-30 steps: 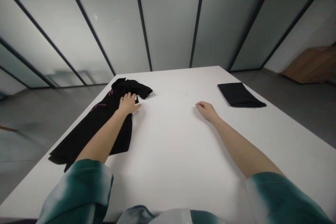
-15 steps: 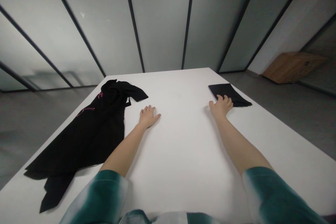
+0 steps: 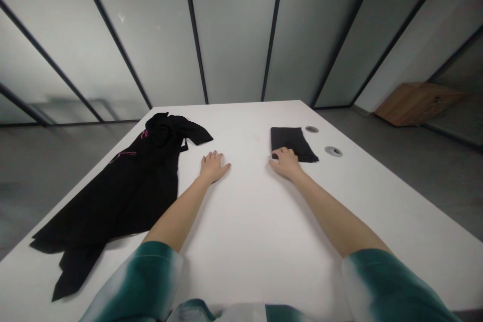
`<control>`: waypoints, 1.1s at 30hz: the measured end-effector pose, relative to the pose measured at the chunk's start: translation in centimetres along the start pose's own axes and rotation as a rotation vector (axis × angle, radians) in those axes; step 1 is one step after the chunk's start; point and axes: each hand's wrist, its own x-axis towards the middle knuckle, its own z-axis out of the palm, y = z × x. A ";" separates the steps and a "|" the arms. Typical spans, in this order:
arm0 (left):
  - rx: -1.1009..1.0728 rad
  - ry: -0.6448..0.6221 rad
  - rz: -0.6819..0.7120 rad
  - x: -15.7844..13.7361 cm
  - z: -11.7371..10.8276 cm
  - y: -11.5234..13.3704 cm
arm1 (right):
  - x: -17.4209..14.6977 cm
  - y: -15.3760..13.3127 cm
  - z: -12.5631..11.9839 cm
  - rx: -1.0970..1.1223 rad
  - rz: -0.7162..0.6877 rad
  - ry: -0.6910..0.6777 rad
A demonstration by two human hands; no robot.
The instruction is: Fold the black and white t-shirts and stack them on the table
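Observation:
My left hand (image 3: 212,167) lies flat on the white table (image 3: 241,231), fingers stretched out and thumb apart, holding nothing. To its left a black garment (image 3: 132,191) with pink markings is spread, rumpled at its far end, with a strip sticking out near the table's front left. My right hand (image 3: 287,162) is at the near left corner of a flat, roughly rectangular black cloth (image 3: 290,138). Its fingers are curled on that corner, with the thumb beside the near edge; the fingertips are partly hidden against the dark fabric.
Two round grommets (image 3: 333,151) are set in the tabletop right of the black cloth. Frosted glass panels (image 3: 234,25) with dark frames stand behind the table. A wooden cabinet (image 3: 418,103) is on the floor at the far right.
My right hand has moved left and slightly nearer, and the flat black cloth has slid with it, uncovering the two grommets. My left hand has stayed in place.

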 end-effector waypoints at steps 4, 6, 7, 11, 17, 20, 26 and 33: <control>-0.071 0.110 0.059 0.0 0.3 0.2 | -0.8 -2.6 1.2 0.540 -0.393 0.014; -0.106 0.171 0.149 -0.1 0.2 0.4 | -1.0 -3.1 1.4 0.621 -0.409 0.169; -0.113 0.185 0.187 -0.1 0.2 0.5 | -1.0 -3.1 1.4 0.603 -0.390 0.238; -0.079 0.142 0.190 -0.2 0.0 0.8 | -0.4 -1.2 1.5 0.475 -0.247 0.255; -0.167 0.181 0.114 0.2 -0.5 1.1 | 0.4 0.5 1.9 0.420 -0.123 0.197; -0.499 0.209 0.068 0.5 -0.3 1.4 | -0.1 -0.8 2.2 0.331 -0.345 0.122; -1.482 0.139 -0.127 1.5 0.5 1.6 | -1.0 -3.1 2.7 0.040 -0.553 -0.016; -1.471 0.514 -0.438 2.7 -0.1 -1.4 | 0.2 -0.9 2.1 0.119 -0.288 0.066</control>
